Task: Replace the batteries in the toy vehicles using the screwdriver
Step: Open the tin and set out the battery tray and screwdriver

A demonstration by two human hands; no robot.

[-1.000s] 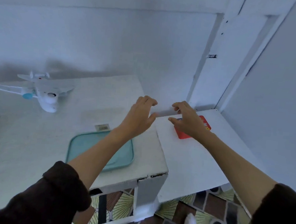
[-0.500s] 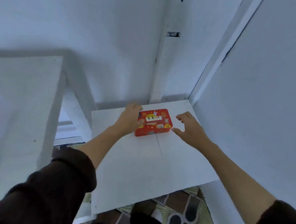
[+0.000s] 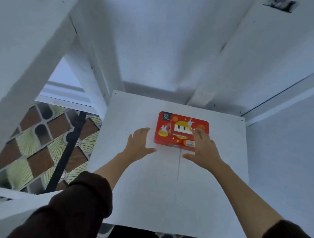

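Note:
A red box (image 3: 178, 127) with cartoon prints lies flat near the back of a low white shelf board (image 3: 148, 183). My left hand (image 3: 140, 142) is spread flat beside the box's left edge, fingers straight, thumb pointing toward the box's front. My right hand (image 3: 203, 149) lies over the box's right front corner with its fingers on the lid and its thumb on the board in front. Neither hand has the box lifted. No toy vehicle, screwdriver or battery is in view.
A taller white table (image 3: 22, 44) stands to the left, with a gap down to the patterned tiled floor (image 3: 39, 144) and a black rod (image 3: 66, 149). White walls (image 3: 290, 137) close in behind and on the right of the shelf board.
The view swung from the left table with the toy plane and teal tray to the low shelf. Both hands went to the red box; my right hand now lies on its lid.

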